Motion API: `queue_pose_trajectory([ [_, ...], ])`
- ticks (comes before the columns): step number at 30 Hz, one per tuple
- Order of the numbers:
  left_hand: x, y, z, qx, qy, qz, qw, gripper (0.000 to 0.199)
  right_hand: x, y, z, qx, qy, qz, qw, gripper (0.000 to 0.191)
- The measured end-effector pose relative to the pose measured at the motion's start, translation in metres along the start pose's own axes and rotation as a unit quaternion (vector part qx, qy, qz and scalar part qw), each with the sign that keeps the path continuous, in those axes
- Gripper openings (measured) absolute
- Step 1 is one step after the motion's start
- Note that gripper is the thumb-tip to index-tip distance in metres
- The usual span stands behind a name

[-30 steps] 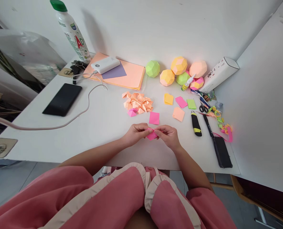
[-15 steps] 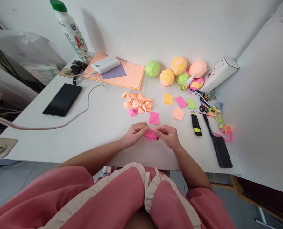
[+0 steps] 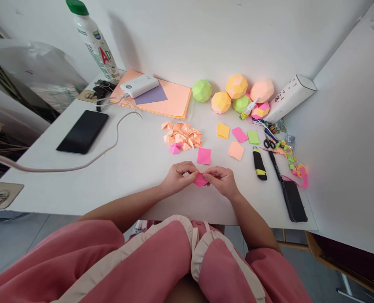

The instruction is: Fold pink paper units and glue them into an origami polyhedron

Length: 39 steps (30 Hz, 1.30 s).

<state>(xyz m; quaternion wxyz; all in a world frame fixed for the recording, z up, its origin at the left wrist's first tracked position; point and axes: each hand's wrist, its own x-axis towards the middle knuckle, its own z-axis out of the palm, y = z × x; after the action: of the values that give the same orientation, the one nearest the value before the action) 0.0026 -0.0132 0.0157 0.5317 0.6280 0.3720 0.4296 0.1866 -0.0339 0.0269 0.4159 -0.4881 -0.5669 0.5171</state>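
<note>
Between my two hands is a small pink paper piece (image 3: 200,180), partly covered by fingers. My left hand (image 3: 181,178) pinches its left side, thumb against the fingers. On its right side my right hand (image 3: 222,181) grips the same paper, thumb and index finger pressed together. A flat pink paper square (image 3: 204,156) lies just beyond my fingertips. Behind and to the left sits a heap of folded peach paper pieces (image 3: 184,135), with one folded pink piece (image 3: 175,148) at its front edge.
Small stacks of orange (image 3: 223,131), pink (image 3: 240,135), green (image 3: 253,137) and peach paper (image 3: 236,150) lie farther right. A utility knife (image 3: 259,164) and scissors (image 3: 269,144) are beyond. Faceted paper balls (image 3: 221,102) line the wall. A phone (image 3: 82,132) and cable lie left.
My left thumb and fingers have shifted slightly right over the pink paper, covering more of its left side. Both hands still hold it in about the same spot.
</note>
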Motion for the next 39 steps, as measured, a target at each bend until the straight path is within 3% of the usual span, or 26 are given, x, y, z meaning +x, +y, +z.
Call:
queue_pose_trajectory([
  [5,0.003,-0.001,-0.005,-0.056,0.049,-0.023,0.997,0.019,0.002,-0.003,-0.008,0.022,0.029,0.005,0.999,0.018],
  [10,0.001,-0.001,-0.001,-0.028,-0.037,-0.002,0.999,0.013,0.002,-0.001,0.0,-0.008,0.011,-0.005,1.0,0.014],
  [15,-0.002,0.0,0.005,0.038,-0.009,0.022,0.999,0.012,0.0,0.001,0.011,-0.083,0.023,-0.04,0.995,0.011],
  [19,-0.002,0.0,0.004,0.043,-0.004,0.033,0.999,0.007,0.0,-0.001,0.009,-0.096,0.004,-0.036,0.995,0.008],
  [24,0.001,-0.002,0.0,-0.03,0.018,-0.022,0.999,0.011,0.001,-0.007,-0.01,-0.086,0.022,0.003,0.996,0.007],
  [28,0.003,-0.001,-0.002,-0.106,0.039,-0.081,0.99,0.018,0.002,-0.004,-0.015,-0.039,0.057,-0.005,0.998,0.012],
  [34,0.002,-0.001,0.002,-0.092,-0.015,-0.074,0.993,0.02,0.001,0.008,-0.001,-0.036,-0.016,-0.025,0.999,0.018],
  [39,0.002,-0.001,0.002,-0.068,-0.017,-0.065,0.995,0.018,0.001,0.009,-0.004,-0.046,-0.011,-0.007,0.999,0.022],
])
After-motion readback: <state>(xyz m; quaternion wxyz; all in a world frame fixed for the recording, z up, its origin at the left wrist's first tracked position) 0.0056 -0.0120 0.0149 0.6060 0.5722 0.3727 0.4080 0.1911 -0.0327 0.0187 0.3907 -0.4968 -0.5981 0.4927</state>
